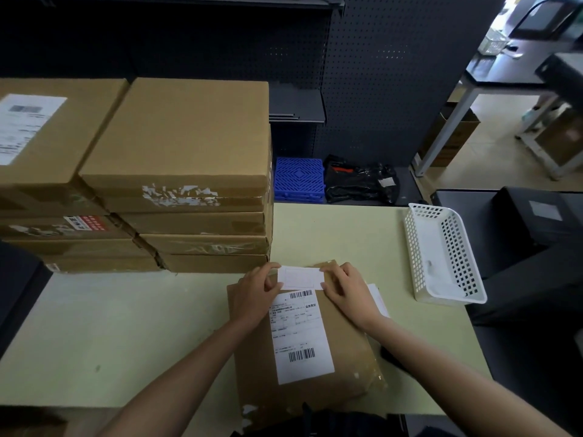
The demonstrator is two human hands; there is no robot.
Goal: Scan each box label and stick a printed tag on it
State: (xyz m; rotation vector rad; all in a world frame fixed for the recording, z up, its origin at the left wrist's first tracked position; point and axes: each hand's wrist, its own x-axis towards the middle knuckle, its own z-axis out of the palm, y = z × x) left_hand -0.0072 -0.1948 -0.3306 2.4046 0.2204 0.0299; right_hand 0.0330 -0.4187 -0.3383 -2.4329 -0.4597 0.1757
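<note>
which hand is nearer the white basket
Right. The right hand holds the tag's end on the side facing the white basket; the left hand holds the far end, towards the box stacks.

A white perforated basket [441, 257] rests on the pale green counter [126, 335], near its right edge. Behind the counter, a blue slatted crate [299, 179] sits just beside a black plastic bag [359, 182], at the base of a dark pegboard panel [394, 74]. A black machine [542, 222] stands right of the basket.
</note>
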